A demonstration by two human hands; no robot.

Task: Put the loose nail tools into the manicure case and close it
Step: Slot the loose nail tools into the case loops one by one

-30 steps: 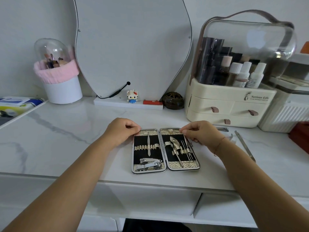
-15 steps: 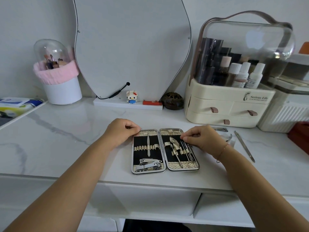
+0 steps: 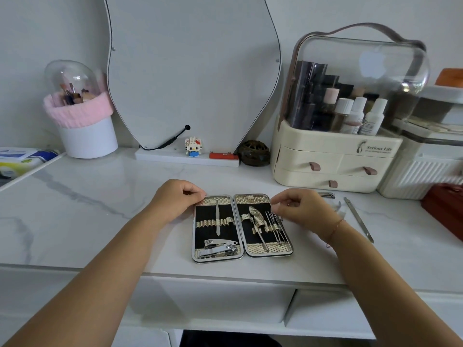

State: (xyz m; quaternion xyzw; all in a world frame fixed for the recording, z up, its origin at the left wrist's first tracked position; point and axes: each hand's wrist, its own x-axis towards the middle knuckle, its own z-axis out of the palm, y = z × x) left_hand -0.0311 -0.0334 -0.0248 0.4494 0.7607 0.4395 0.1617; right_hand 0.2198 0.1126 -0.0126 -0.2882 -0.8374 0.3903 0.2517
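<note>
The manicure case (image 3: 240,256) lies open and flat near the front edge of the white marble counter, black inside with gold bands. Its left half holds a thin file and two nail clippers (image 3: 220,246); its right half holds several slim tools. My left hand (image 3: 175,201) rests curled on the case's top left corner. My right hand (image 3: 303,211) is at the right half's upper edge, fingertips pinched on the thin tools (image 3: 275,222) there. Loose on the counter to the right lie a long metal file (image 3: 358,219), a small clipper (image 3: 327,195) and a curved piece (image 3: 338,205).
A cream cosmetic organiser (image 3: 333,159) with a clear lid stands behind the loose tools. A mirror (image 3: 193,71) leans on the wall, with a small figurine (image 3: 193,146) at its base. A white and pink brush holder (image 3: 85,126) is back left. A red box (image 3: 446,209) sits far right.
My right hand has slid a little down and left, from the case's top right corner onto the thin tools in the right half. My left hand has stayed put.
</note>
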